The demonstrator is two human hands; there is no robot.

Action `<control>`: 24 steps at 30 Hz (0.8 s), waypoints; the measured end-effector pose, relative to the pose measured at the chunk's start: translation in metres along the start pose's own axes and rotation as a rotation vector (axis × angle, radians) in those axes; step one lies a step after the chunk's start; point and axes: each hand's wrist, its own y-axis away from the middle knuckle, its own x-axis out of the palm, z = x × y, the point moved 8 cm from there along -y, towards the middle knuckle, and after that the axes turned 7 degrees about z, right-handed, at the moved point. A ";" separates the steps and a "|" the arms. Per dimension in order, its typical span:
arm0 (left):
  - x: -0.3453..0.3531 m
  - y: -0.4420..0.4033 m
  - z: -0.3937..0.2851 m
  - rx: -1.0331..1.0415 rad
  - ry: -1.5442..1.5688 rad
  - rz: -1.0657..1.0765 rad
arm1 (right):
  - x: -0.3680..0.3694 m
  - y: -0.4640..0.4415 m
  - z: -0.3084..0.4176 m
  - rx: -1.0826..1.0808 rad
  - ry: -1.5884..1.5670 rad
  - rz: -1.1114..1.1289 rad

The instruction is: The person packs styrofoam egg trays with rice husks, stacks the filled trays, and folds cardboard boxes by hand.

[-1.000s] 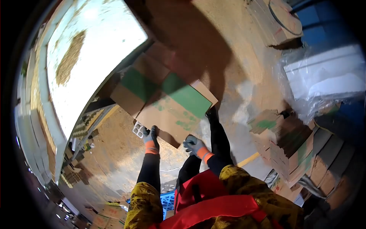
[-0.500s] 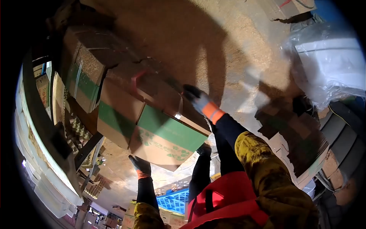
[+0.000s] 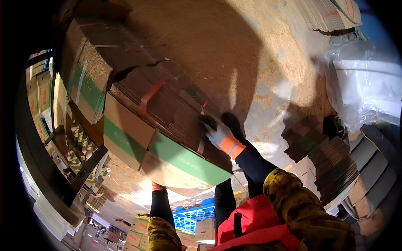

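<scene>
A strapped bundle of flattened cardboard boxes (image 3: 180,165), brown with a green band, is tilted in front of me. A red strap (image 3: 147,100) and a pale strap cross its layered edges. My right hand (image 3: 215,133), in a grey glove with dark fingertips and an orange cuff, is closed at the bundle's near right edge, by the pale strap. My left hand is hidden behind the bundle's lower face; only its orange cuff (image 3: 158,186) shows, so its fingers cannot be seen.
Another strapped cardboard bundle (image 3: 90,79) lies at the left, near egg trays (image 3: 81,142) and a dark metal frame (image 3: 54,167). More stacked cardboard (image 3: 331,154) and a plastic-wrapped white stack (image 3: 368,79) stand at right. A blue pallet (image 3: 194,219) is below. Sawdust-like litter covers the floor (image 3: 192,37).
The bundle has tilted, showing more of its layered edges. My left hand has gone behind its lower face. My right hand has shifted slightly down and left against its edge.
</scene>
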 end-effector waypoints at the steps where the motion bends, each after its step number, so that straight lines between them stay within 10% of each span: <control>1: -0.004 0.004 -0.001 -0.002 0.000 0.003 | 0.003 0.012 0.002 0.012 0.050 -0.044; 5: -0.025 0.026 -0.001 -0.007 0.011 -0.011 | 0.065 0.049 -0.066 -0.222 0.388 -0.207; 10: -0.048 0.047 0.010 0.023 0.004 -0.038 | 0.100 0.052 -0.174 0.053 -0.194 0.035; 13: -0.051 0.044 0.024 0.067 0.015 -0.033 | 0.106 0.045 -0.247 0.495 -1.203 0.006; 24: -0.068 0.097 0.069 0.324 0.198 0.047 | 0.073 0.161 -0.142 0.086 0.171 0.329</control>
